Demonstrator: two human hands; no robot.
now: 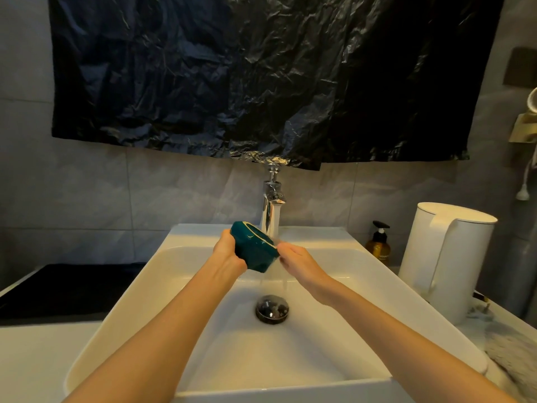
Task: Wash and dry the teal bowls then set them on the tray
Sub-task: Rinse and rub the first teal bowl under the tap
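The bowl (253,251) hangs over the sink (162,286), just before the faucet (271,205) at twelve o'clock, with the left hand (228,253) at its nine and the right hand (296,258) at its three. The drain (272,309) lies at its six. A pump bottle (378,242) and a kettle (447,257) stand at the sink's two o'clock.

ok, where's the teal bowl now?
Head view, centre: teal bowl tilted over the sink, under the running faucet, gripped by the left hand, right hand touching its other side.

Left hand (229,251) gripping teal bowl (255,255), right hand (299,258) with relaxed fingers, forearms outstretched
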